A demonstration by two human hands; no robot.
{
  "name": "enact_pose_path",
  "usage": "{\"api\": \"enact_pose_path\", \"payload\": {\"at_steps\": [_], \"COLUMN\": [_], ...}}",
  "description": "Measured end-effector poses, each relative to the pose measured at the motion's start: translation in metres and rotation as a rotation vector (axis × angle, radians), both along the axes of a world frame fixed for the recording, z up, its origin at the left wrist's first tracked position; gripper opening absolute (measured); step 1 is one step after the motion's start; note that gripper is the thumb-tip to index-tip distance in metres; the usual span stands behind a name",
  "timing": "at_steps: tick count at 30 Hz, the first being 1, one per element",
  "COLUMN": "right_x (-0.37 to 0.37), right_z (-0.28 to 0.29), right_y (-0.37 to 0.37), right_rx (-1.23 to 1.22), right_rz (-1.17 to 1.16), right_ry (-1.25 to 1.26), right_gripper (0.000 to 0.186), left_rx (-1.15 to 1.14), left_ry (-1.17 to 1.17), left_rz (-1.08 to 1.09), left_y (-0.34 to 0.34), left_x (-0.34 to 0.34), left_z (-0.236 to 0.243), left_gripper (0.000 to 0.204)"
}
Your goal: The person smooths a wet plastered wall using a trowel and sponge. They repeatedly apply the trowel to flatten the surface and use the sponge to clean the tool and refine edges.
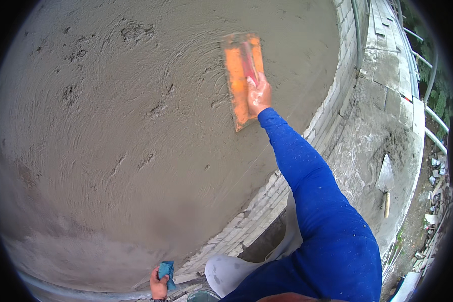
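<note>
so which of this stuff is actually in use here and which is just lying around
In use:
- orange float, gripped by the right hand, flat on the wet plaster wall
- blue sponge, held in the left hand

Lying about:
- trowel on the concrete ledge
- rubble beyond the ledge
- metal railing

I see an outdoor building site; wet plastered wall [136, 151] at nine o'clock; bare brick courses [332, 100], rubble [435, 186] at three.
</note>
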State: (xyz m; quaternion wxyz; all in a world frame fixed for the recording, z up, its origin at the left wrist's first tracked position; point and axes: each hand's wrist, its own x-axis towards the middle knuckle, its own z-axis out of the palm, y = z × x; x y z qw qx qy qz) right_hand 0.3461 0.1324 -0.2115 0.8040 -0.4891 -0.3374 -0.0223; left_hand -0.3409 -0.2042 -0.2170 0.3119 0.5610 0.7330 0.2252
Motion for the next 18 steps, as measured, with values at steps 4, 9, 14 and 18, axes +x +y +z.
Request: {"api": "enact_pose_path", "payload": {"at_steps": [4, 9, 14, 18], "right_x": [-0.057, -0.102, 0.013, 0.066], "right_z": [-0.073, -0.042, 0.034, -0.055], "right_y": [-0.010, -0.043, -0.003, 0.012], "right_rx": [-0.162, -0.178, -0.155, -0.147], "right_rz": [0.058, 0.201, 0.006, 0.130], "right_ry": [0.179, -0.225, -0.160, 0.289], "right_gripper": [0.024, 0.031, 0.028, 0.023], "left_rx": [0.052, 0.019, 0.108, 0.137], "left_ry": [-0.126, -0.120, -0.155, -0.261], "left_rz": [0.013, -0.173, -0.013, 0.160], "left_y": [0.022, 0.075, 0.038, 0.022], "left_x": [0.008, 0.042, -0.004, -0.038], "left_z": [-0.024, -0.027, -0.025, -0.060], "left_gripper": [0.055, 0.050, 0.049, 0.048]}}
